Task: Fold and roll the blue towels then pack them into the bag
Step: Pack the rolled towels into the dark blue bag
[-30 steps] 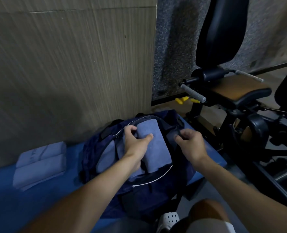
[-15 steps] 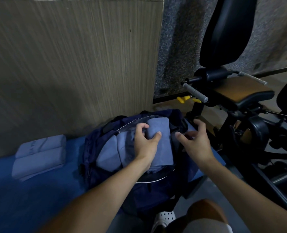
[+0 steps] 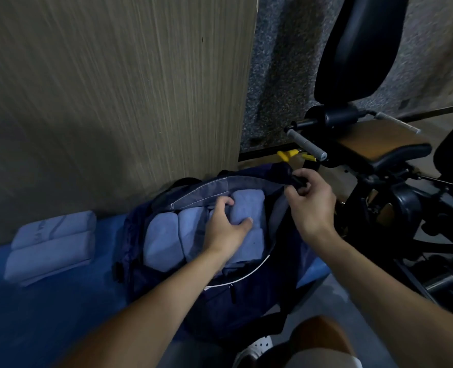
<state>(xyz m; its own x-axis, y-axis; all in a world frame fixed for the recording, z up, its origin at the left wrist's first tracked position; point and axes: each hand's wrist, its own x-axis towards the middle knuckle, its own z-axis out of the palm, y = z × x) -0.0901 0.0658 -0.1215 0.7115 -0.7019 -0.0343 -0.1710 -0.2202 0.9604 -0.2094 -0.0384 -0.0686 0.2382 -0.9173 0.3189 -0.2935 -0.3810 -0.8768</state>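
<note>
Blue towel roll (image 3: pixel 248 208), pale blue, soft-napped and tightly wound, lies inside the open navy bag (image 3: pixel 220 312), at the 3 o'clock side of the opening. Left hand (image 3: pixel 226 229) grips it from above, fingers and thumb curled round the roll. Two packed rolls (image 3: pixel 164 240) lie side by side at 9 o'clock of it. Right hand (image 3: pixel 310 205) pinches the bag rim at 1 o'clock. Two spare rolls (image 3: pixel 51 245) lie touching on the blue mat (image 3: pixel 47 314), at 9 o'clock of the bag.

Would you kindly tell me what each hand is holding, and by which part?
The left hand grips a rolled towel across its middle; the right hand pinches the bag at its far rim.
</note>
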